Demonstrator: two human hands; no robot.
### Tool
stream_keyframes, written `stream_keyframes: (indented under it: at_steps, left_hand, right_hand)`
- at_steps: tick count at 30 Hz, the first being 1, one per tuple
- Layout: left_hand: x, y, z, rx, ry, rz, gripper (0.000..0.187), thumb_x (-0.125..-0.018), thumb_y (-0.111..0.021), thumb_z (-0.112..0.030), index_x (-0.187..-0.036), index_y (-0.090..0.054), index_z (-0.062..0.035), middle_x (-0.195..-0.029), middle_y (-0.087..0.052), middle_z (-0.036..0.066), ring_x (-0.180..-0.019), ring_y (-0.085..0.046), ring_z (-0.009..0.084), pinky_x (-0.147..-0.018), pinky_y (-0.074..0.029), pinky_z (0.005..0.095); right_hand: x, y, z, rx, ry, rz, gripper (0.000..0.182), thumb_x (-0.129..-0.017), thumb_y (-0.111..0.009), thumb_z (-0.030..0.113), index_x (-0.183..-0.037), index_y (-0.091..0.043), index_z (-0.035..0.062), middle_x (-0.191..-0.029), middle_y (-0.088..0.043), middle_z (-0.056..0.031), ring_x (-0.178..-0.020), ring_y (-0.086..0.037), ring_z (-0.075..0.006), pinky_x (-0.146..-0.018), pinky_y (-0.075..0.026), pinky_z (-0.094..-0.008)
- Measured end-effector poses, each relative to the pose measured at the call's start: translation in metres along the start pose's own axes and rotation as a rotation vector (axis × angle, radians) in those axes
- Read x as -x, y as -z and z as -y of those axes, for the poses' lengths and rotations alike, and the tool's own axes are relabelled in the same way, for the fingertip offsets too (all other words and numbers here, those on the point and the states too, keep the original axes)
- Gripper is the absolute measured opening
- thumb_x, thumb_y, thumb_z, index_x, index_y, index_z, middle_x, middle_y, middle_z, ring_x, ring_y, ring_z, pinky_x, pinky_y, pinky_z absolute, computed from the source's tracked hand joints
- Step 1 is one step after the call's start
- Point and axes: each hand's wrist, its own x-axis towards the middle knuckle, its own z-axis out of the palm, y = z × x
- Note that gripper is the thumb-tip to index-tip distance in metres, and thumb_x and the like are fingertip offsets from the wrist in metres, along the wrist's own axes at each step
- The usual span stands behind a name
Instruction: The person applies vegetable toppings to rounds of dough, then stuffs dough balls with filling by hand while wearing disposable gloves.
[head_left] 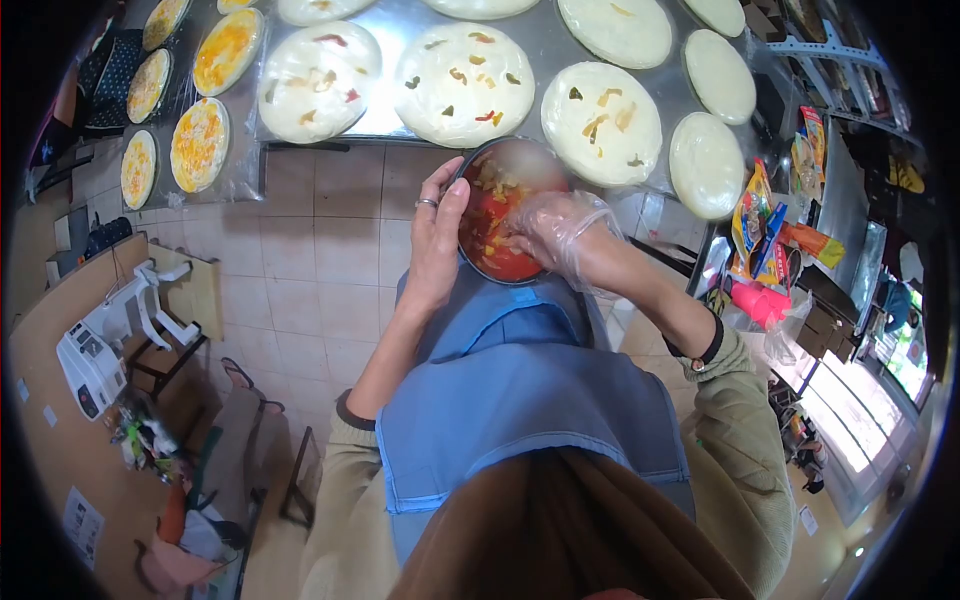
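A round dark-rimmed bowl (497, 255) with red and yellow pieces in it is near the table's front edge. My left hand (436, 235) holds the bowl's left rim, a ring on one finger. Inside the bowl is my right hand (556, 230), in a clear plastic glove, its fingers bent among the pieces; what they hold is hidden. Just beyond the bowl lies a pale round dough (465, 85) with red, green and yellow bits on top. To its right is another topped round (602, 125), and to its left a third (320, 85).
Plain pale rounds (707, 165) lie on the right of the metal table (393, 110). Orange-topped rounds (200, 145) are at its left. Colourful packets (752, 215) and a pink object (760, 303) lie on the right. A white scale-like machine (92, 360) stands at the left.
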Motion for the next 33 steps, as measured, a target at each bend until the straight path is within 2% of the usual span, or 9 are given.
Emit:
stream_keyframes:
  at_steps: [2, 5, 8, 11, 14, 17, 23, 26, 33]
  left_hand:
    - [0.001, 0.0, 0.0, 0.006, -0.01, -0.002, 0.057, -0.096, -0.047, -0.038, -0.134, -0.04, 0.0038, -0.122, -0.052, 0.015, -0.11, -0.052, 0.0166, -0.096, -0.041, 0.0287]
    - [0.003, -0.001, -0.005, -0.003, -0.027, 0.001, 0.056, -0.096, -0.047, -0.038, -0.133, -0.04, 0.0037, -0.122, -0.052, 0.015, -0.111, -0.052, 0.0169, -0.097, -0.041, 0.0288]
    - [0.003, -0.003, -0.006, -0.013, -0.029, 0.016, 0.056, -0.096, -0.047, -0.038, -0.133, -0.04, 0.0037, -0.122, -0.053, 0.015, -0.112, -0.052, 0.017, -0.097, -0.041, 0.0288]
    - [0.002, -0.004, -0.005, 0.004, -0.039, 0.024, 0.055, -0.097, -0.046, -0.037, -0.133, -0.041, 0.0035, -0.121, -0.053, 0.014, -0.112, -0.052, 0.0165, -0.097, -0.04, 0.0285]
    - [0.0, -0.003, -0.002, 0.049, -0.023, 0.034, 0.054, -0.097, -0.046, -0.037, -0.133, -0.041, 0.0033, -0.122, -0.053, 0.014, -0.112, -0.052, 0.0163, -0.098, -0.04, 0.0287]
    - [-0.001, -0.003, -0.001, 0.073, 0.005, 0.038, 0.053, -0.097, -0.045, -0.035, -0.133, -0.041, 0.0035, -0.124, -0.053, 0.014, -0.114, -0.051, 0.0168, -0.099, -0.04, 0.0292]
    - [0.0, -0.006, -0.001, 0.093, 0.04, 0.038, 0.054, -0.097, -0.046, -0.035, -0.133, -0.041, 0.0042, -0.126, -0.052, 0.015, -0.116, -0.05, 0.0177, -0.101, -0.039, 0.0301]
    - [0.0, -0.008, 0.0, 0.093, 0.05, 0.036, 0.055, -0.097, -0.047, -0.036, -0.134, -0.04, 0.0041, -0.126, -0.052, 0.015, -0.117, -0.049, 0.0177, -0.101, -0.038, 0.0303]
    - [-0.004, -0.008, 0.005, -0.021, 0.038, 0.012, 0.056, -0.097, -0.047, -0.039, -0.133, -0.041, 0.0038, -0.124, -0.052, 0.015, -0.116, -0.048, 0.0179, -0.1, -0.037, 0.0299]
  right_hand:
    - [-0.004, -0.002, 0.003, -0.084, -0.056, -0.04, 0.011, -0.081, -0.061, 0.005, -0.09, -0.064, 0.0006, -0.084, -0.063, -0.0168, -0.086, -0.061, -0.0343, -0.075, -0.049, -0.0421]
    - [0.002, 0.0, -0.004, -0.015, -0.005, -0.234, 0.014, -0.088, -0.056, 0.01, -0.099, -0.059, 0.001, -0.086, -0.062, -0.0157, -0.082, -0.06, -0.0345, -0.071, -0.048, -0.0431]
    - [0.009, 0.001, -0.002, -0.087, -0.108, -0.241, 0.017, -0.09, -0.054, 0.011, -0.102, -0.06, 0.0007, -0.086, -0.062, -0.0164, -0.08, -0.06, -0.0346, -0.069, -0.049, -0.0426]
    - [0.005, -0.003, 0.0, -0.224, -0.142, -0.111, 0.02, -0.091, -0.053, 0.011, -0.106, -0.059, 0.0014, -0.094, -0.061, -0.0173, -0.086, -0.06, -0.0343, -0.072, -0.05, -0.0432]
    - [0.002, -0.005, 0.006, 0.152, 0.055, -0.122, 0.022, -0.09, -0.053, 0.012, -0.109, -0.058, 0.0029, -0.099, -0.061, -0.0173, -0.09, -0.06, -0.0349, -0.074, -0.049, -0.0446]
    - [0.004, 0.009, 0.017, 0.098, 0.057, -0.094, 0.028, -0.085, -0.062, 0.009, -0.112, -0.059, 0.0033, -0.103, -0.062, -0.0176, -0.094, -0.06, -0.0367, -0.079, -0.049, -0.0449]
    - [0.007, -0.001, 0.01, 0.146, 0.215, -0.169, 0.033, -0.083, -0.056, 0.006, -0.116, -0.055, 0.001, -0.108, -0.061, -0.019, -0.099, -0.06, -0.0358, -0.083, -0.049, -0.0474]
    - [0.006, -0.005, 0.004, 0.168, 0.233, -0.166, 0.035, -0.081, -0.056, 0.005, -0.116, -0.054, -0.0002, -0.108, -0.061, -0.0191, -0.1, -0.06, -0.036, -0.085, -0.049, -0.0476]
    - [0.003, -0.012, -0.003, 0.149, 0.18, -0.181, 0.032, -0.081, -0.057, 0.007, -0.112, -0.054, 0.0007, -0.105, -0.062, -0.018, -0.097, -0.061, -0.0354, -0.078, -0.05, -0.0471]
